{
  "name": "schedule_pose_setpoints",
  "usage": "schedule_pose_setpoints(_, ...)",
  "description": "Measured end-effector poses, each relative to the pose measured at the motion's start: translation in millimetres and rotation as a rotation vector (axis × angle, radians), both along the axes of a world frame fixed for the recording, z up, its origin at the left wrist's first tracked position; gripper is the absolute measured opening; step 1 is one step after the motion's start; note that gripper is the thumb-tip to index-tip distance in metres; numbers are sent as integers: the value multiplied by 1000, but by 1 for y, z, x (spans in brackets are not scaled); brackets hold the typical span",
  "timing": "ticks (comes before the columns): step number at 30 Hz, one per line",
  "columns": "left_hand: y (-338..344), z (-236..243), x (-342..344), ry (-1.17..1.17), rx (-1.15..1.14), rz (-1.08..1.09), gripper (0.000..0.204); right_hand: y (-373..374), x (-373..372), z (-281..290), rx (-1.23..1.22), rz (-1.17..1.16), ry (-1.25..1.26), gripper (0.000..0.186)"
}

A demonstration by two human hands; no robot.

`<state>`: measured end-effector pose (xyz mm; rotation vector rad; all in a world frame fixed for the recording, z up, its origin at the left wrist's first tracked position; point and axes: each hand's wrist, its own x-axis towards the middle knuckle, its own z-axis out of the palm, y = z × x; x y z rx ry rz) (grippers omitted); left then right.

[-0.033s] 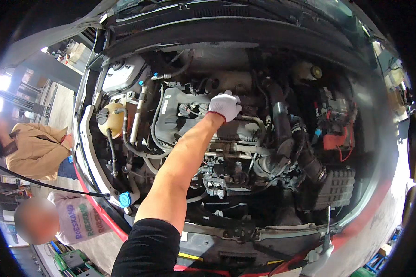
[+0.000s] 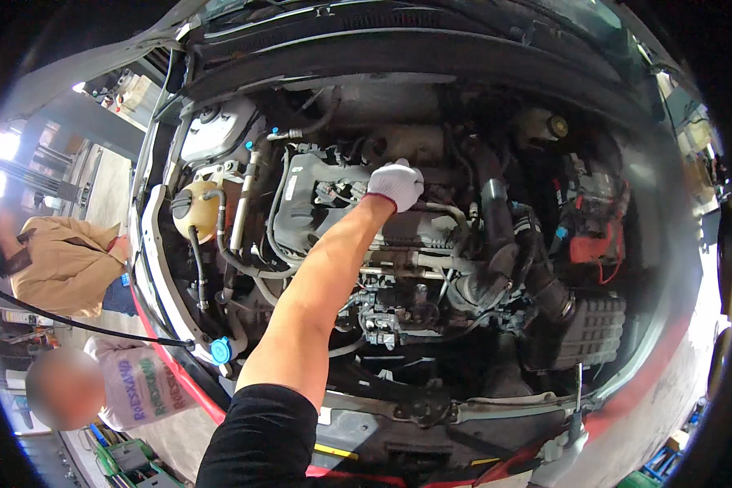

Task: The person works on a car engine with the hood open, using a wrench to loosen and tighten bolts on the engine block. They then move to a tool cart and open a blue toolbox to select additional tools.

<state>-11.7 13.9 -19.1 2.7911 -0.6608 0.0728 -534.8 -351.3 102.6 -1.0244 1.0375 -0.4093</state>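
My left hand (image 2: 395, 184), in a white glove, reaches to the upper middle of the engine, fingers curled among hoses and connectors beside the dark engine cover (image 2: 309, 203); what they grip is hidden. My right hand (image 2: 563, 446), also gloved, is closed round a long tool with a metal shaft (image 2: 577, 394), upright at the lower right over the bay's front edge.
A yellowish reservoir (image 2: 195, 213) and blue cap (image 2: 220, 350) sit at left, the battery (image 2: 590, 236) and ribbed airbox (image 2: 586, 333) at right. The raised hood (image 2: 342, 24) spans the top. Two people (image 2: 65, 268) (image 2: 138, 382) stand left of the car, near green cases (image 2: 134, 464).
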Motion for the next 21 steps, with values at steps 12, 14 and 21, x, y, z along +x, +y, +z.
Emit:
schedule_pose_setpoints(12,8,-4,3,105,-97,-7,34,-39,-35,-48,27,-33,-13,51)
schedule_pose_setpoints(14,1,-2,5,158,-4,90,34,-24,-20,-38,-17,-76,40,50)
schedule_pose_setpoints(21,-6,1,-7,37,-66,117,35,-17,-8,-26,-29,-179,112,48)
